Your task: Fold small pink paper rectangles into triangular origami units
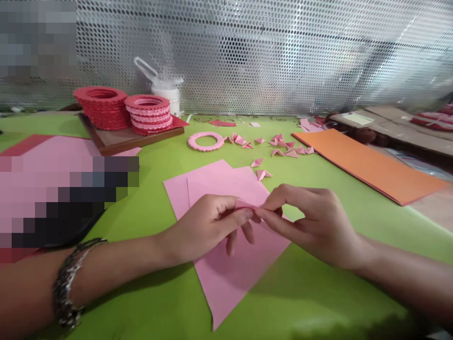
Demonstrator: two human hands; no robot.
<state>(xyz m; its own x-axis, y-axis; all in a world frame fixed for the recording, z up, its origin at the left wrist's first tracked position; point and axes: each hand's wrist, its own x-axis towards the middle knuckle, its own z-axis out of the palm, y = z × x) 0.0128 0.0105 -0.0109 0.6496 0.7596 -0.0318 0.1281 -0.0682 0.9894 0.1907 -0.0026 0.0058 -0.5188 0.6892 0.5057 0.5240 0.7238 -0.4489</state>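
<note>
In the head view, the left hand (pixel 205 229) and right hand (pixel 314 229) pinch a small pink paper piece (pixel 245 204) between them, above pink sheets (pixel 233 283) on the green table (pixel 311 302). A brown tray (pixel 148 140) carries two ring stacks (pixel 104 113); behind stands a white tub (pixel 172 98), its contents blurred.

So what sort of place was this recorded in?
Likely a papercraft workspace, judging by the small folded pink paper pieces scattered over a bright green tabletop, and the stack of jagged-edged red rings on a brown wooden tray.
</note>
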